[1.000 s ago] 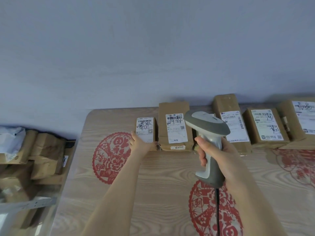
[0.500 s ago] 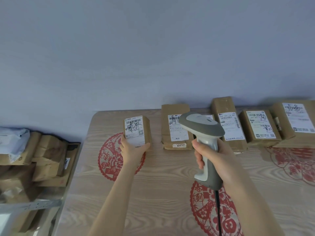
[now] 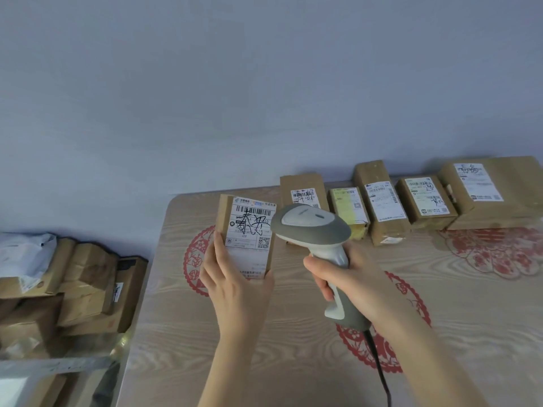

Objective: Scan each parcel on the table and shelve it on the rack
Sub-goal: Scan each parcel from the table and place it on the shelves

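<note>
Blue-grey wall (image 3: 264,83), red paper-cut decals (image 3: 487,249)

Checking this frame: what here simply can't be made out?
- Head view: the scanner faces away, so its window and any beam are hidden.
- The held parcel: lower edge covered by the left hand.
- The parcel behind the scanner: label partly blocked.
- The rightmost parcel: cut by the right edge.
- All fine print: too small.

The parcel (image 3: 249,239) in the left hand (image 3: 235,286) has a white label. It shows a bar code on top, big black hand-written Chinese marks in the middle, what looks like 109 under them, and a square code low on the right. The boxes (image 3: 382,201) along the far edge of the counter (image 3: 182,333) have labels with bar codes and black scribbles. Their small print is too blurry to read.
</note>
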